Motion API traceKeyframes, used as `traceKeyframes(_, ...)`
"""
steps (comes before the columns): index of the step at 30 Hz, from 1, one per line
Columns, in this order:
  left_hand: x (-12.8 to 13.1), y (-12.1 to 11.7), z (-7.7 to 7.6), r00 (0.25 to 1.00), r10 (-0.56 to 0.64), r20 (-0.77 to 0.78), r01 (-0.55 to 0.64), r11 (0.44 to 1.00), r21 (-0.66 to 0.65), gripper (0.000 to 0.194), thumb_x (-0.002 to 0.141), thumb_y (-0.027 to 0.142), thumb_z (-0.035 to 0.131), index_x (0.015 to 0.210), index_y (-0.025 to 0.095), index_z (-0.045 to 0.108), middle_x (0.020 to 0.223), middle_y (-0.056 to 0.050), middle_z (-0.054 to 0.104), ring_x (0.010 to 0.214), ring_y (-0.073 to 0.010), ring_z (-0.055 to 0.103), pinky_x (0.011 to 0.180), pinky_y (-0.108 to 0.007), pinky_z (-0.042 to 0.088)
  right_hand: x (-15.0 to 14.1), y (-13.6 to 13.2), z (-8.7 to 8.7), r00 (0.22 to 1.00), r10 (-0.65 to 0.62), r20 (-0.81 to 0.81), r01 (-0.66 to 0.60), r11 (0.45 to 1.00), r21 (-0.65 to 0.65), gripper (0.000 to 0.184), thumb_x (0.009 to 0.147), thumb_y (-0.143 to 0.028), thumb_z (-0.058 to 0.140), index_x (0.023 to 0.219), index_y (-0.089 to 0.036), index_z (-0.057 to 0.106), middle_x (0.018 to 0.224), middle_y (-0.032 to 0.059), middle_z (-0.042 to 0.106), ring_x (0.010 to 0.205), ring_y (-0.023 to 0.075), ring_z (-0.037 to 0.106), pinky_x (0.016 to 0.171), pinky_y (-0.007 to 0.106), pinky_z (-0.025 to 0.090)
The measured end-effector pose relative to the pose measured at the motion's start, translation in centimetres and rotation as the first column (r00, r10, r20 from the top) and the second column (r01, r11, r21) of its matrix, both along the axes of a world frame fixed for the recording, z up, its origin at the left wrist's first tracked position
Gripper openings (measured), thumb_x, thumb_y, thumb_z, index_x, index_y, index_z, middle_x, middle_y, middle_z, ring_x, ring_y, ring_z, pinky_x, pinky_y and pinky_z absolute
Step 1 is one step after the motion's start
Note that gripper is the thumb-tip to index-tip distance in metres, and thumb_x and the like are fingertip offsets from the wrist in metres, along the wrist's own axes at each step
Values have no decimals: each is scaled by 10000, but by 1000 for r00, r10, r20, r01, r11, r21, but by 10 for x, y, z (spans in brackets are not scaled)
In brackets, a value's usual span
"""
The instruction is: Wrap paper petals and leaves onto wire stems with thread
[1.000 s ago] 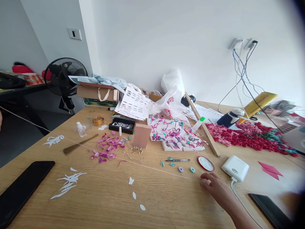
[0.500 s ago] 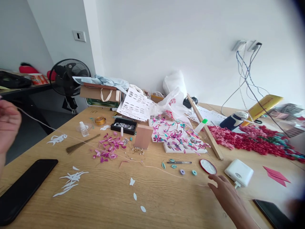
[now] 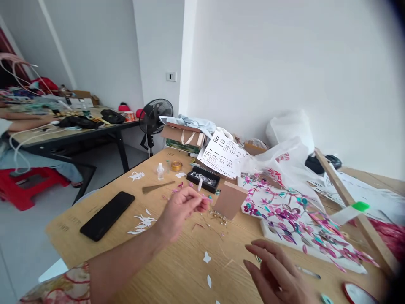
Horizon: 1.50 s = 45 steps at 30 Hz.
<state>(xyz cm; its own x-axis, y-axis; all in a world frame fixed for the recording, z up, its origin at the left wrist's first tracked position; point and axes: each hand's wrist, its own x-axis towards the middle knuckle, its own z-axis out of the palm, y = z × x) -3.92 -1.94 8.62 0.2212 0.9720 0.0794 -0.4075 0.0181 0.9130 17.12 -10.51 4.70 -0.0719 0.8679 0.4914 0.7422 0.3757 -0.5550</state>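
Note:
My left hand [image 3: 183, 209] is over the middle of the table, thumb and fingertips pinched together. A tiny pink bit shows at its fingertips; the thread seen running to this hand earlier is barely visible now. Pink petals [image 3: 179, 186] lie partly hidden behind it. Just beyond stand a wooden block [image 3: 230, 199] and small pearl-tipped stems [image 3: 219, 217]. My right hand [image 3: 278, 274] hovers at the lower right, fingers curved with the thumb apart, holding nothing visible. Close to it are a pen [image 3: 308, 272] and white leaf-shaped cutouts [image 3: 209, 281].
A flowered panel [image 3: 284, 211], wooden bar [image 3: 344, 190] and plastic bag [image 3: 284, 156] occupy the right. A black tray [image 3: 203, 179], small bottle [image 3: 160, 171] and black phone [image 3: 107, 215] lie left. Another person's arm [image 3: 28, 120] rests on a far table.
The view has swung left. My left hand has come in from the left edge to the table's middle. My right hand stays open, raised near the tabletop; the stretched thread no longer shows clearly.

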Motion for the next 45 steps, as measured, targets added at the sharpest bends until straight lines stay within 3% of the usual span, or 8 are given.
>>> traceKeyframes(3, 13, -9, 1, 998, -58, 16, 58, 998, 9, 148, 719, 251, 588, 711, 116, 530, 724, -44, 638, 671, -113, 583, 681, -256, 439, -31, 15, 7, 950, 41, -309, -69, 995, -78, 356, 708, -264, 586, 1060, -243, 544, 1099, 118, 531, 463, 76, 507, 405, 219, 443)
traceKeyframes(9, 18, -15, -4, 995, -102, 17, 102, 995, 18, 155, 730, 258, 567, 724, 108, 529, 718, -58, 626, 660, -123, 577, 670, -268, 441, -66, 46, 6, 729, 50, -682, -273, 936, -223, 445, 657, -312, 627, 1078, -202, 534, 817, 75, 655, 652, 163, 593, 506, 238, 471)
traceKeyframes(13, 11, -11, -7, 995, -101, -12, 102, 994, 33, 146, 727, 250, 557, 721, 109, 522, 665, -39, 597, 650, -126, 574, 668, -273, 446, -76, 53, 15, 719, 69, -691, -310, 923, -230, 278, 645, -336, 633, 878, -185, 619, 806, 70, 655, 722, 179, 595, 604, 262, 486)
traceKeyframes(17, 6, 3, -11, 994, -72, -79, 81, 988, 128, 108, 724, 219, 543, 701, 114, 533, 795, -49, 566, 645, -109, 547, 612, -244, 435, -82, 58, 20, 735, -8, -678, -219, 943, -248, 253, 644, -363, 628, 823, -184, 623, 697, 29, 629, 617, 142, 564, 570, 241, 480)
traceKeyframes(23, 9, 29, -22, 976, 90, -197, -18, 940, 340, 57, 703, 143, 554, 647, 142, 568, 778, -21, 494, 777, -126, 490, 647, -214, 396, -91, 74, 1, 645, -119, -754, -83, 971, -224, 242, 648, -366, 636, 759, -153, 608, 501, -21, 527, 464, 97, 466, 412, 200, 400)
traceKeyframes(31, 24, 41, -30, 949, 21, -315, 84, 945, 316, 120, 761, 209, 519, 692, 149, 597, 712, -15, 515, 709, -122, 490, 644, -219, 380, -91, 84, -20, 511, -197, -837, 30, 977, -212, 213, 710, -372, 594, 769, -174, 543, 427, -66, 467, 373, 59, 375, 352, 161, 279)
traceKeyframes(37, 29, 44, -38, 922, 24, -388, 140, 911, 389, 124, 766, 214, 520, 686, 157, 594, 683, -9, 512, 681, -118, 478, 620, -212, 362, -83, 83, -23, 511, -221, -831, 138, 975, -175, 210, 718, -372, 587, 663, -180, 524, 395, -85, 400, 357, 51, 349, 360, 165, 253)
traceKeyframes(45, 25, 40, -41, 889, 38, -456, 189, 877, 441, 87, 744, 194, 538, 716, 158, 612, 677, -3, 521, 656, -105, 478, 601, -206, 359, -73, 75, -21, 477, -196, -857, 83, 981, -178, 170, 700, -336, 617, 712, -169, 585, 389, -88, 381, 369, 36, 291, 375, 168, 199)
